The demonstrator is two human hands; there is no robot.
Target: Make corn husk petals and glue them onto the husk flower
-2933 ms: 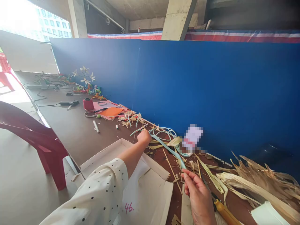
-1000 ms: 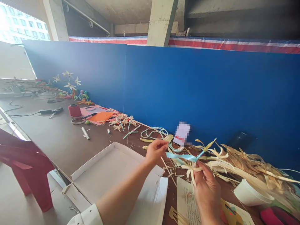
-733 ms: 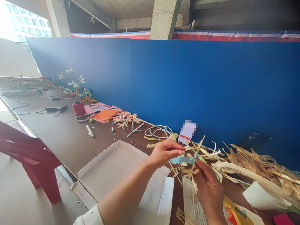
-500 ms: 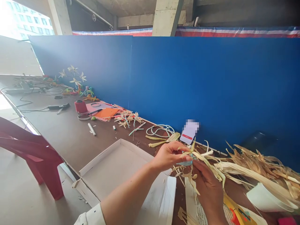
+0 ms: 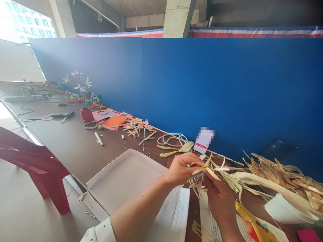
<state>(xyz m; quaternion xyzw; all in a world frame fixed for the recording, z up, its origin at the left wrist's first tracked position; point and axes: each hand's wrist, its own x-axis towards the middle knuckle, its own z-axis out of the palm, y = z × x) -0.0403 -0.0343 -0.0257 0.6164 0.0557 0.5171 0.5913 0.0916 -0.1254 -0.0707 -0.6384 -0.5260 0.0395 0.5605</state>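
Note:
My left hand [image 5: 183,168] pinches a flower made of pale corn husk strips [image 5: 207,166] just below its spread petals. My right hand [image 5: 220,198] is closed at the same place from below, fingers meeting the left ones. A bit of light blue material [image 5: 200,175] shows between the hands; most of the stem is hidden by the fingers. Another husk flower [image 5: 199,188] hangs under my hands, perhaps joined to the same stem. Loose husk strips [image 5: 233,179] lie just behind my right hand.
An open white box [image 5: 141,174] lies to the left. On the right are a yellow glue gun [image 5: 254,223], a white cup [image 5: 290,209] and dried husks [image 5: 282,168]. A phone [image 5: 202,144] leans on the blue partition [image 5: 227,90]. A red chair [image 5: 47,178] stands beside the table.
The husk flower has turned, so its petals now spread over my right fingers. My right hand has shifted slightly up and left, and the hanging flower has swung left.

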